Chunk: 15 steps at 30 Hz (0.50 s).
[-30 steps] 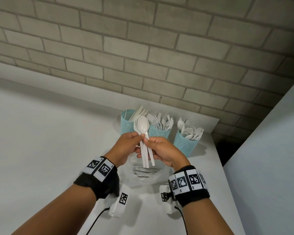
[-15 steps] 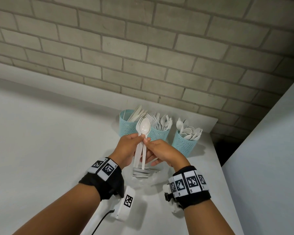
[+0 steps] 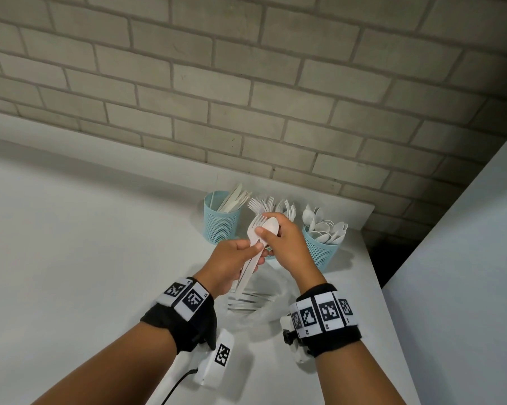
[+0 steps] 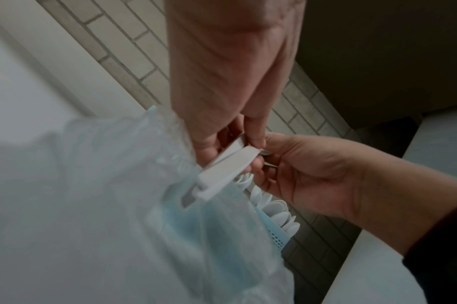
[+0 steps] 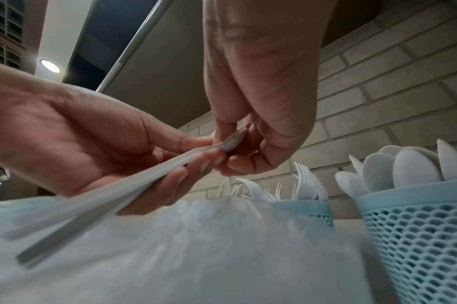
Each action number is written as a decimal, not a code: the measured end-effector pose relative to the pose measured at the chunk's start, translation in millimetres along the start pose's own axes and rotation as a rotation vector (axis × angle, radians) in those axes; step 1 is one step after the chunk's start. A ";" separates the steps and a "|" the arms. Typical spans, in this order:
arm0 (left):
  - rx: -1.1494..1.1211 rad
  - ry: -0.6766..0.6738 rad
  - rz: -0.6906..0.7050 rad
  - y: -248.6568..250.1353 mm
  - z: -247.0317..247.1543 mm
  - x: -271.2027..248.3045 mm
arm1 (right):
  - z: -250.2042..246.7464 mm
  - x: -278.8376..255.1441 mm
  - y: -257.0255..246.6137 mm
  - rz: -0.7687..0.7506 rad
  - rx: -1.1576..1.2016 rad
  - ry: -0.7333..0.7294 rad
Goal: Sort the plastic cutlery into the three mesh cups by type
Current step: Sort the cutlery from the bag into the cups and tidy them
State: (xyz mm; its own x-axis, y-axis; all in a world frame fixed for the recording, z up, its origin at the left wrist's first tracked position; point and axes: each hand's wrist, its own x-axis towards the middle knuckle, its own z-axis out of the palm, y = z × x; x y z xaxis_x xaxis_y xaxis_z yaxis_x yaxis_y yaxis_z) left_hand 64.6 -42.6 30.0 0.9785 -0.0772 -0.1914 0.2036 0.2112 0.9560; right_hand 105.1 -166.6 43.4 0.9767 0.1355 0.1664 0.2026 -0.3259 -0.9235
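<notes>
My left hand point(image 3: 253, 249) grips a small bundle of white plastic cutlery point(image 3: 248, 270) by the handles; a fork point(image 3: 256, 222) and a spoon point(image 3: 271, 226) stick up from it. My right hand point(image 3: 264, 232) pinches the spoon's bowl from above. Behind stand three blue mesh cups: the knife cup point(image 3: 221, 222) on the left, the fork cup point(image 3: 275, 204) mostly hidden by my hands, and the spoon cup point(image 3: 322, 252) on the right. The right wrist view shows the handles point(image 5: 113, 203) running through my left hand's fingers point(image 5: 186, 174). The left wrist view shows the handle ends point(image 4: 222, 166).
A clear plastic bag point(image 3: 246, 302) with more cutlery lies on the white table point(image 3: 71, 258) under my hands. A brick wall point(image 3: 246, 97) runs close behind the cups. The table's right edge point(image 3: 375, 276) drops off beside the spoon cup, next to a white panel point(image 3: 465, 258).
My right hand has slid up from the handles to the spoon's bowl. Both hands with the bundle have moved a little forward, over the fork cup.
</notes>
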 end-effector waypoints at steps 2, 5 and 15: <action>0.011 -0.028 -0.022 0.0 1.3 -0.1 | -8.4 4.0 -0.3 -0.023 -0.054 0.044; 0.068 -0.063 -0.019 0.4 3.8 0.0 | -29.9 16.6 1.4 -0.005 -0.104 0.206; 0.165 -0.055 -0.012 -0.5 3.1 2.0 | -109.4 39.9 -9.2 -0.210 -0.277 0.812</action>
State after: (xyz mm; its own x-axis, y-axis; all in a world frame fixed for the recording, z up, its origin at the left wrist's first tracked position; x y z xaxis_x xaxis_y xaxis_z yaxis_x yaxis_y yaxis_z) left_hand 66.3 -45.8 29.9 0.9717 -0.1329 -0.1954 0.2031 0.0477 0.9780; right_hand 149.9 -260.6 96.4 0.6451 -0.4541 0.6146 0.2906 -0.5981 -0.7469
